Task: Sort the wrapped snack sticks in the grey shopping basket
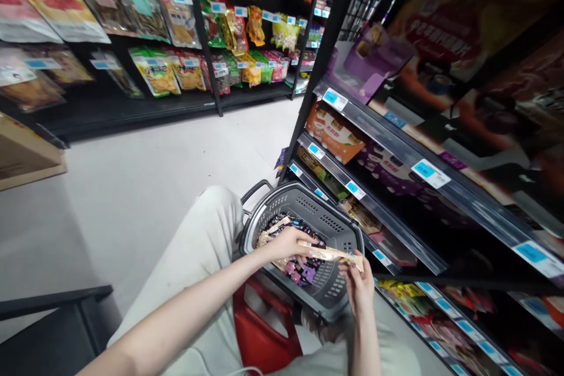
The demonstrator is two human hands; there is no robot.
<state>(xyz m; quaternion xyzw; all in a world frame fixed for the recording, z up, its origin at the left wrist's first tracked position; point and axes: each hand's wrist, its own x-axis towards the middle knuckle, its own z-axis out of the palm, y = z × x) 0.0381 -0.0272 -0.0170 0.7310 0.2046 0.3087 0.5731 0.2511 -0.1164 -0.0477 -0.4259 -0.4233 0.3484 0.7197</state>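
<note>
A grey shopping basket sits low in front of me, beside my knee, with several small snack packets in purple, black and tan lying in it. My left hand reaches over the basket and pinches one end of a long tan snack packet. My right hand grips the other end of the same packet, fingers curled round it. The packet lies level above the basket's contents.
Dark store shelves with blue price tags and snack boxes rise close on my right. More shelves with hanging snack bags line the far wall across a pale floor. A red object sits under the basket. A cardboard box is at left.
</note>
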